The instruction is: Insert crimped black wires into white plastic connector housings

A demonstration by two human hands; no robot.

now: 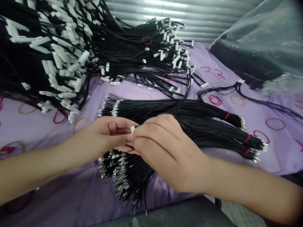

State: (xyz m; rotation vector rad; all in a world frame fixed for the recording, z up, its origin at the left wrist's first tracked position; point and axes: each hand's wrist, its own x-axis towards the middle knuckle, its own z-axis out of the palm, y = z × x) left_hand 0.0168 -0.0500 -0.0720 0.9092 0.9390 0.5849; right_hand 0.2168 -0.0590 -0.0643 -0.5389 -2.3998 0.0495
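Note:
My left hand [112,132] pinches a small white connector housing [132,129] between thumb and fingers. Against it from the other side, my right hand [165,147] is closed, its fingertips meeting the left thumb. Whatever the right fingers grip is mostly hidden, though a bit of black wire shows at the housing. Under both hands lie bundles of black wires [206,129] with silver metal terminals [121,175] at their near left ends. Red bands [246,137] tie the bundles toward the right, where more bare terminals show.
A large heap of black cables with white connectors [61,56] fills the back left. At the back right, a clear plastic bag [267,38] holds more black wires. Loose rubber bands [214,100] are scattered over the purple cloth [183,192]. Metal blinds [196,15] stand behind.

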